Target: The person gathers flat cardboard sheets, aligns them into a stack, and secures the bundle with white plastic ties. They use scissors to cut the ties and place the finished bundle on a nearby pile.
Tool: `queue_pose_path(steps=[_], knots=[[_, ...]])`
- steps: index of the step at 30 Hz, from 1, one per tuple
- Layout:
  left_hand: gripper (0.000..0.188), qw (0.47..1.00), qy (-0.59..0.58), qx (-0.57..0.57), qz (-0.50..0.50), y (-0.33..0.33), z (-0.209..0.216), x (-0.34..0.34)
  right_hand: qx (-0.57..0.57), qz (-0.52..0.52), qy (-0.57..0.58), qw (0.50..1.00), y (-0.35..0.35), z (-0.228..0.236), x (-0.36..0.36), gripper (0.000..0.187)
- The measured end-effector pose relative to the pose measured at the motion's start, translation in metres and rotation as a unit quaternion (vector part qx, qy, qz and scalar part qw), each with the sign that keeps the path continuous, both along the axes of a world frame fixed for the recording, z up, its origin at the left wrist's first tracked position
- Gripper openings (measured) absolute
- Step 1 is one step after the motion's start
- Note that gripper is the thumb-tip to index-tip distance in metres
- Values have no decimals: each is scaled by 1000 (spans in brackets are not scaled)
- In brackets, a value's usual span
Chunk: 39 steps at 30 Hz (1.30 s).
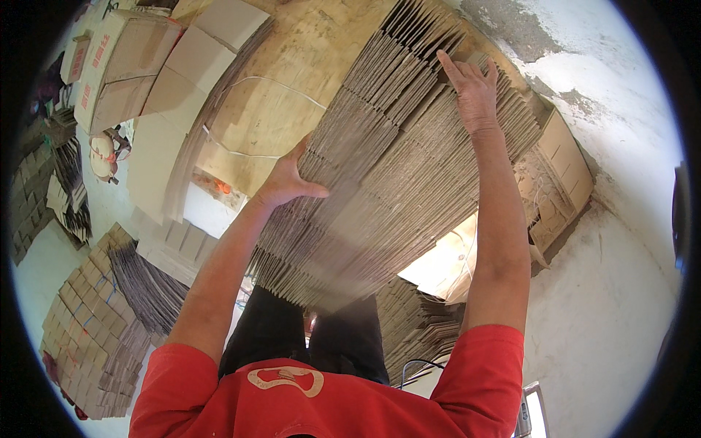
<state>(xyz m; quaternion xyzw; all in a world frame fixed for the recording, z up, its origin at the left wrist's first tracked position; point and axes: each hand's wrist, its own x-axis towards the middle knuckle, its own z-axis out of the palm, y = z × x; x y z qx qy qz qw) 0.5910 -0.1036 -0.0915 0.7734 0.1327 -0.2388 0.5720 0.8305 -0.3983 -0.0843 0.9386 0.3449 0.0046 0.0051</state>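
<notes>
Indoors, a person in a red shirt (314,398) worked over a long stack of folded brown cardboard (387,193), which slanted from the dark trousers (270,328) up toward a pale wooden board (292,47). The left hand (288,180) met the stack's left side, its thumb stretched over the ridged edges and well apart from the fingers. The right hand (476,91) was spread at the upper right, index finger extended and the others loosely bent, near the stack's far end.

Uneven pressure appeared the main hazard: with the sheets closely ranked and the far end stepped and fanned, a harder push from one side could have made the rows slip past each other or buckle. The near end, by the thighs, might have splayed if nothing braced it, and a loose white strap (281,86) on the board could have snagged a corner.

Much went unseen. The left fingertips disappeared past the edge, so whether they gripped could not be told; nor was it clear how firmly the right hand touched the cardboard. A pale haze blurred the stack's lower middle, and its underside and support were hidden. Another cardboard pile (420,328) below was partly covered by the right arm, while the lens's dark rim cut off bundles (95,314) at far left.
</notes>
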Motion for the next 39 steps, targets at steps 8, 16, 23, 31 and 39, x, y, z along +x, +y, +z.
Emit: queue_pose_path(steps=[8,16,23,31,39], knots=[[124,1000,-6,5,-13,1,1,2,63,-5,14,998,-7,-14,9,61],[130,1000,14,-27,-2,2,5,4,55,-18,58,997,12,1,11,82],[124,999,9,-37,8,3,1,2,52,17,-7,998,14,-5,14,70],[126,998,54,-11,-1,7,0,1,99,-1,46,994,9,-1,14,63],[122,1000,18,-17,-2,9,-2,0,-11,-12,73,997,37,11,27,87]])
